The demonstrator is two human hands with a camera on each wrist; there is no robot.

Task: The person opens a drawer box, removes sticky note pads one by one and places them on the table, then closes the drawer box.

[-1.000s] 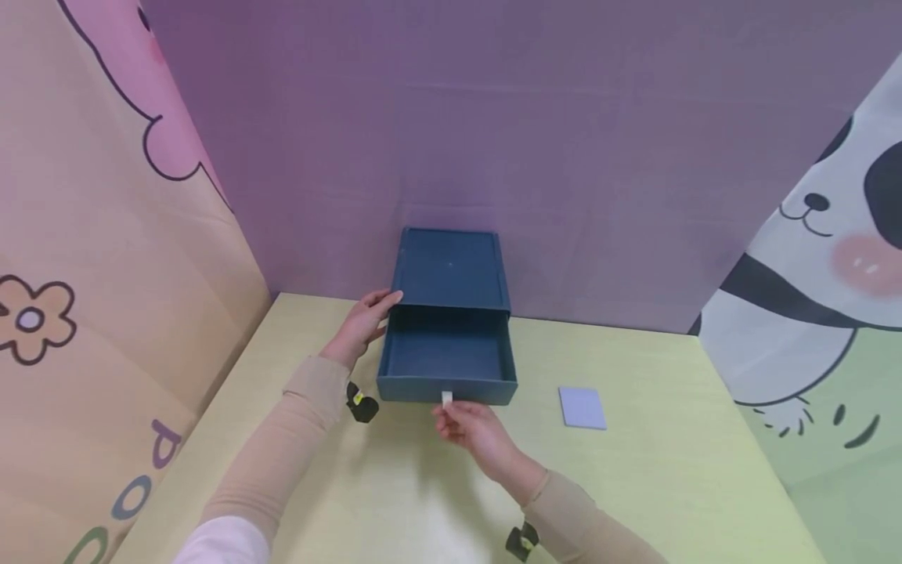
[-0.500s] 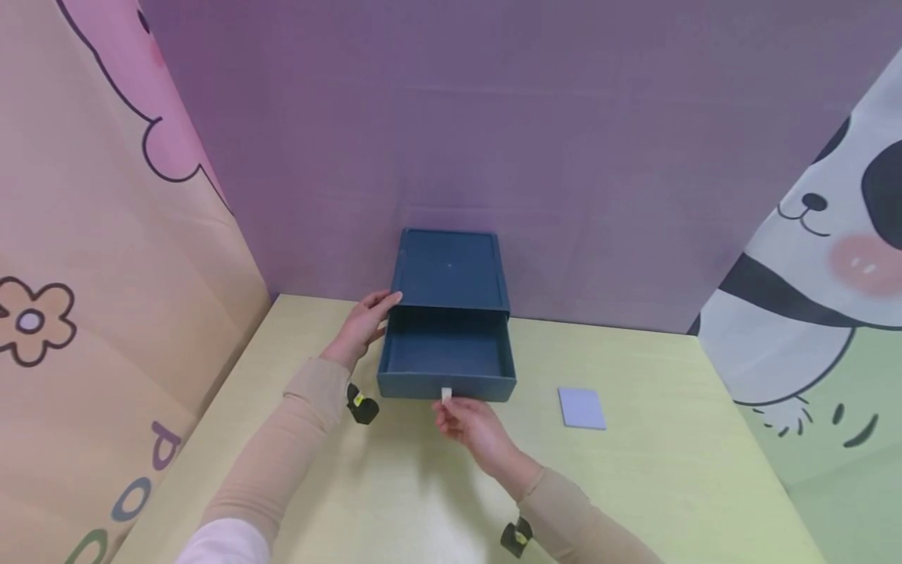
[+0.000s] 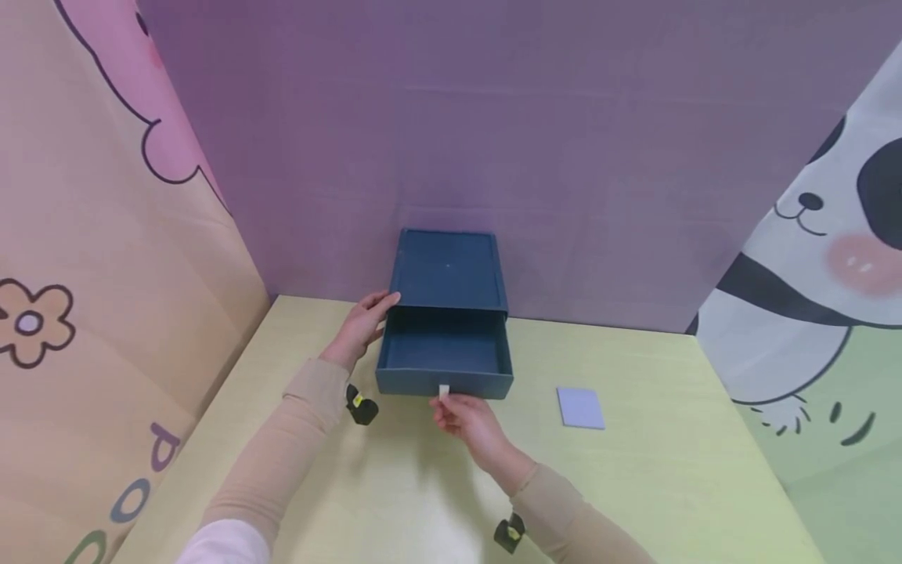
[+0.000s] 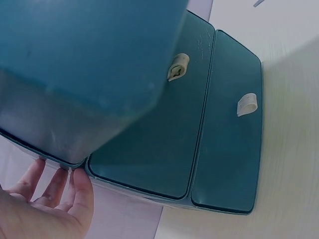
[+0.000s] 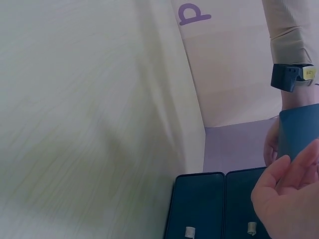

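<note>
A dark blue drawer cabinet [image 3: 449, 270] stands against the back wall, its top drawer [image 3: 444, 356] pulled out with a bare inside. My right hand [image 3: 475, 431] pinches the pale pull tab [image 3: 444, 390] on that drawer's front. At the cabinet's left side, my left hand [image 3: 362, 325] rests with its thumb at the top front edge. In the left wrist view its fingertips [image 4: 79, 179] touch the cabinet's side. Two lower drawers are closed; a middle drawer [image 4: 154, 134] and a bottom drawer [image 4: 227, 124] each carry a pale loop tab.
A light purple square pad [image 3: 581, 408] lies on the pale yellow table [image 3: 655, 470], right of the cabinet. A purple backdrop [image 3: 564, 157] rises just behind, and printed panels flank both sides. Each wrist wears a small black device [image 3: 362, 405].
The top drawer has slid slightly inward, and my right hand has moved a little toward the cabinet with the tab. My left hand stays at the cabinet's side.
</note>
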